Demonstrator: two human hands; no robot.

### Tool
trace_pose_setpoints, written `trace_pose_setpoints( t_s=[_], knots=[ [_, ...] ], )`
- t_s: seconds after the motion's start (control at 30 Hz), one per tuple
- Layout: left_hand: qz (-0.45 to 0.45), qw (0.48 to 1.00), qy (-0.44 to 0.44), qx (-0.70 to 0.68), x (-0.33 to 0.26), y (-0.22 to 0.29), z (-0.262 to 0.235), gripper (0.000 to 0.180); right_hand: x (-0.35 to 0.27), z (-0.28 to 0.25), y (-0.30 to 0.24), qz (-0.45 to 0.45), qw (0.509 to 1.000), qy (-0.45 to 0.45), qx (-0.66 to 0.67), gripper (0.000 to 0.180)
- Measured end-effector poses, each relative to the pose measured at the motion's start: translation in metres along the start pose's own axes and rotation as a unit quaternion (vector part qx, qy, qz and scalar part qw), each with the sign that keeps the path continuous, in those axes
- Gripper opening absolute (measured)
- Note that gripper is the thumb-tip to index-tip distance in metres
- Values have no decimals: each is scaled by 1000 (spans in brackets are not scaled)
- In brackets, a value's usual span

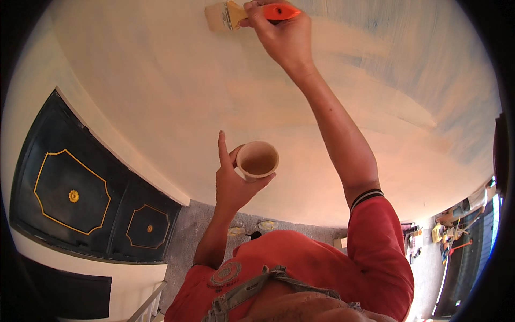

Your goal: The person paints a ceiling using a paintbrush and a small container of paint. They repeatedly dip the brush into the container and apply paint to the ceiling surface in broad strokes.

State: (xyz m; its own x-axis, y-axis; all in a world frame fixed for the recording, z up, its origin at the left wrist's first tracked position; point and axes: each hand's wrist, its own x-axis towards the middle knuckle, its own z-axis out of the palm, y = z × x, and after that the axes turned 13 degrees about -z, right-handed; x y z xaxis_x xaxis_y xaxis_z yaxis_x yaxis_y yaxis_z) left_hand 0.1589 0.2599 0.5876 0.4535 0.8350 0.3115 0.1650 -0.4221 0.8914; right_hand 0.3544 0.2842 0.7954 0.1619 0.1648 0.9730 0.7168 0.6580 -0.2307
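Note:
High on the wall [257, 96], my right hand [284, 40] grips a paintbrush [281, 11] with an orange handle. Its wide, paint-coated bristles point left and appear to lie against the surface. Lower down, my left hand [236, 185] is wrapped round a pale paint cup [258, 176], with the index finger stretched upward. The cup's open top faces me and its inside looks beige-brown; how much paint it holds I cannot tell. Peach and cream strokes cover much of the wall, with bluish-grey streaks at the upper right.
A black door [96, 198] with gold trim stands to the left. Below it, a metal rail, perhaps a ladder [147, 306], shows at the lower edge. Speckled floor [193, 231] lies at the wall's foot. Assorted tools [448, 233] are gathered at the far right.

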Motion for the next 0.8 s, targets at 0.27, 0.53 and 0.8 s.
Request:
trace_pose_setpoints(
  t_s=[0.27,0.53,0.8],
  knots=[
    [16,1000,-3,-9,0,3,-3,131,5,-56,23,-13,996,80,-42,21],
    [59,996,-52,-30,8,-6,-7,131,-7,-184,-20,12,986,133,-101,26],
    [102,988,-101,-54,16,-8,-11,129,-33,-329,-50,21,953,187,-237,29]
  ],
)
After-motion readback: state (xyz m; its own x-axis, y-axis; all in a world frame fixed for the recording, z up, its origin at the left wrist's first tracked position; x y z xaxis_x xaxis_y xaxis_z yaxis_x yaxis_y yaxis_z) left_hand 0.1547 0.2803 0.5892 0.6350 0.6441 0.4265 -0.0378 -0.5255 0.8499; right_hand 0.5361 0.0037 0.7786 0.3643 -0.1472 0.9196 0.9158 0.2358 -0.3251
